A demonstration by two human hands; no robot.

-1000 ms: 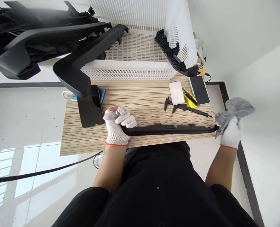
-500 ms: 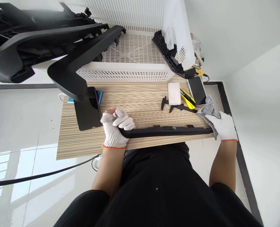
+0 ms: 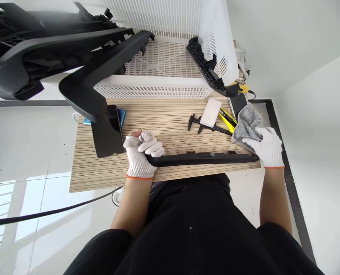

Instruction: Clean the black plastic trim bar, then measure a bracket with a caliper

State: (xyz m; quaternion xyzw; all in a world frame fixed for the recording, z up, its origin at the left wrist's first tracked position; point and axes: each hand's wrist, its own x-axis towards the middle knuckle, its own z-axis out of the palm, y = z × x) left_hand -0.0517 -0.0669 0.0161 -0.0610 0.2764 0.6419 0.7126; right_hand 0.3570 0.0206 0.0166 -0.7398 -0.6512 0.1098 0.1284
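A long black plastic trim piece (image 3: 204, 159) lies along the front edge of the wood-grained table (image 3: 101, 177). My left hand (image 3: 143, 151), in a white knit glove, is closed around its left end. At the other end, my right hand (image 3: 265, 147), gloved too, grips a grey cloth (image 3: 246, 122). The cloth is bunched up above the trim piece's right tip, and part of it lies over the white-edged phone (image 3: 238, 102). Just left of the cloth are a black caliper (image 3: 207, 125), a whitish block (image 3: 211, 112) resting on it, and a yellow utility knife (image 3: 228, 119).
A white plastic basket (image 3: 155, 82) stands at the back, with a black trim part (image 3: 208, 70) leaning over its front right corner. Several larger black trim pieces (image 3: 86, 82) jut out at the left above a dark phone (image 3: 108, 135). A wall (image 3: 316, 99) rises at the right.
My right hand has moved the grey cloth up and left, over part of the white-edged phone. The caliper has slid left and the whitish block has turned. My left hand keeps its hold.
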